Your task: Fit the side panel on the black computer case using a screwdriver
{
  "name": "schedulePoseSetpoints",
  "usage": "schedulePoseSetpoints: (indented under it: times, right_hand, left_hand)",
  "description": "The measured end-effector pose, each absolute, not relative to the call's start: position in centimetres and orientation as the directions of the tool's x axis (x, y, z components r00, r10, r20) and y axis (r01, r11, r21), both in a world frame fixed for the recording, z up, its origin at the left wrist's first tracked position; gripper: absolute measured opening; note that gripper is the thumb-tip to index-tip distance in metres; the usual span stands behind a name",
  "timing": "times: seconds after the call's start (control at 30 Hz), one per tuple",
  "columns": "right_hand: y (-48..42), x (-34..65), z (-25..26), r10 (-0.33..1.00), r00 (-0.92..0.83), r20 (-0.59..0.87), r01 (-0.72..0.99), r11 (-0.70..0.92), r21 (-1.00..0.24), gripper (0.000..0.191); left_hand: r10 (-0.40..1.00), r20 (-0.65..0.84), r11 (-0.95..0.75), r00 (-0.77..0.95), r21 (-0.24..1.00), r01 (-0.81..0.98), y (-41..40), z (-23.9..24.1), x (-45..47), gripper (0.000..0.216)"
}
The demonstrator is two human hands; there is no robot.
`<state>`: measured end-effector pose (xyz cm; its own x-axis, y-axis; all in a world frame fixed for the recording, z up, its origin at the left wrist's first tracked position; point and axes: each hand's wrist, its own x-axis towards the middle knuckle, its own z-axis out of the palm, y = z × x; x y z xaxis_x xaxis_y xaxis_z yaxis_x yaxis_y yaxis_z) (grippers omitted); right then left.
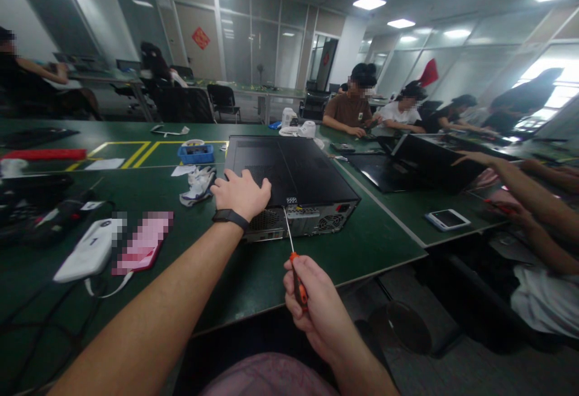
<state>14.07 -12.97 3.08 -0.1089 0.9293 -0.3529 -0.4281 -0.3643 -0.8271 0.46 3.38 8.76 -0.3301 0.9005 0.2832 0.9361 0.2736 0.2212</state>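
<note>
Our desktop computer case [298, 167] lies on the green table [384, 233] beneath our left hand [242, 196], fingers spread, partly hiding the top. Our right hand [313, 299] grips an orange-handled screwdriver [293, 251], tip at the rear panel [307, 221]. Leftward, we see a glove [198, 185] and blue bin [196, 155].

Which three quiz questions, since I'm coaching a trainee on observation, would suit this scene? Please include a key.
1. What does the right hand hold?
2. True or false: the left hand is spread on top of the black computer case.
3. What colour is the small bin on the table? A red, B blue, C yellow.

Key:
1. An orange-handled screwdriver.
2. True.
3. B.
</note>
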Motion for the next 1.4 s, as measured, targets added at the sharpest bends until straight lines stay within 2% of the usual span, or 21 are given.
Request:
schedulePoseSetpoints:
  times: [0.13,0.43,1.1,1.4]
  right_hand:
    - [-12.87,14.03,3.27,0.922,-0.127,-0.365,-0.431,-0.383,-0.817,0.040]
    - [-12.95,13.98,3.15,0.927,-0.099,-0.362,-0.418,-0.369,-0.830,0.034]
    - [-12.82,14.15,2.96,0.921,-0.119,-0.370,-0.430,-0.384,-0.817,0.040]
    - [-12.75,14.14,3.15,0.928,-0.091,-0.362,-0.420,-0.366,-0.831,0.035]
  left_hand:
    - [0.899,0.290,0.270,-0.327,0.220,0.937,3.35,8.74,0.45,0.071]
    - [0.896,0.296,0.276,-0.332,0.215,0.937,3.44,8.65,0.40,0.070]
    - [0.895,0.300,0.274,-0.331,0.217,0.937,3.52,8.60,0.42,0.069]
    - [0.896,0.297,0.274,-0.330,0.214,0.938,3.48,8.62,0.41,0.069]
